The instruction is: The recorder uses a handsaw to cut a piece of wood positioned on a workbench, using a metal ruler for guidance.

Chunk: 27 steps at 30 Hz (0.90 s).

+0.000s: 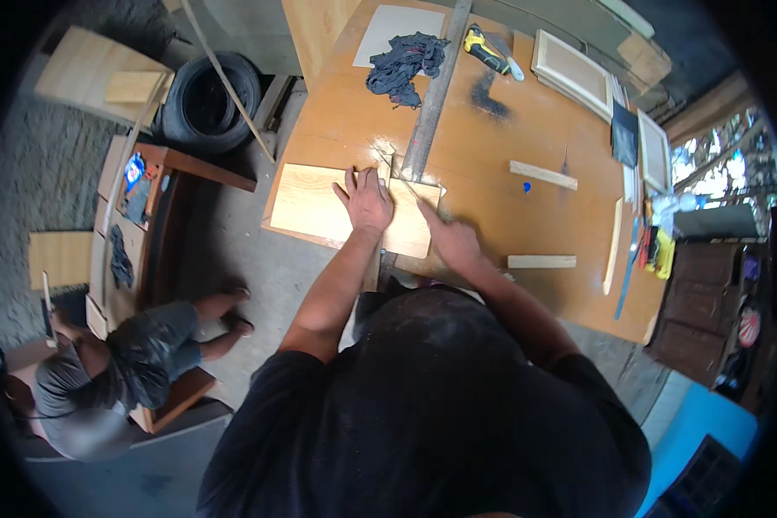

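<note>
A pale wooden board (309, 197) lies across the near left part of the brown worktable (492, 211). Across it runs a narrow wooden strip (386, 162), partly hidden under my hand. My left hand (369, 203) presses on the strip and board with its fingers apart. To its right, my right hand (455, 244) is closed around a thin, straight tool (412, 192), whose kind I cannot make out. The tool slants up and left over the board toward the strip. Light dust lies on the table just beyond the strip.
A long metal bar (438, 112) runs away from the board, beside a dark cloth (406, 67). Yellow power tool (485, 50), wooden frames (574, 73) and wood pieces (542, 175) lie farther right. Another person (116, 371) sits at left, near a tire (211, 104).
</note>
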Available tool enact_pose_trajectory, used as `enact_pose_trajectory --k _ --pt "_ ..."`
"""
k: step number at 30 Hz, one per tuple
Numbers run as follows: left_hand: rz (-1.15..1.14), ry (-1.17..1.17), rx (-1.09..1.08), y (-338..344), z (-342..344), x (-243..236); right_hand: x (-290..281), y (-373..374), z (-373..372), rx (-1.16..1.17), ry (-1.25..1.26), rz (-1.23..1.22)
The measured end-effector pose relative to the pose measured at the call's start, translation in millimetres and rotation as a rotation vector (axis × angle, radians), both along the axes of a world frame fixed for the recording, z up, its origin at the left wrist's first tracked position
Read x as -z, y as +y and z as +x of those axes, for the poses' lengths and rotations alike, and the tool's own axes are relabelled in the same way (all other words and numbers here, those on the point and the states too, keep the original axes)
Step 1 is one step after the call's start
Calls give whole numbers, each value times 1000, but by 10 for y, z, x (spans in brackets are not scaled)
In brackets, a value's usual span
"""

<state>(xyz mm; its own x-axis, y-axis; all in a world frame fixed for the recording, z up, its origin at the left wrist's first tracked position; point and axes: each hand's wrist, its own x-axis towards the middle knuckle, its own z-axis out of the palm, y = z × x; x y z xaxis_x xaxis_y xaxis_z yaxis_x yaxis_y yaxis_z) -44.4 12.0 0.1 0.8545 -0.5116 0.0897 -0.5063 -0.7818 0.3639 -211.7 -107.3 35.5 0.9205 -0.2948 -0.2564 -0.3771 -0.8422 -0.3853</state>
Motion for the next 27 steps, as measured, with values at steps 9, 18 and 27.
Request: enact_pose_trajectory --k 9,18,27 --pt "35 -38 7 -84 -111 8 -201 -73 -150 -10 30 50" --pt "10 12 28 8 35 50 -168 -39 334 -46 9 79" --pt "42 2 -30 -39 0 4 -176 18 -189 -46 -35 119"
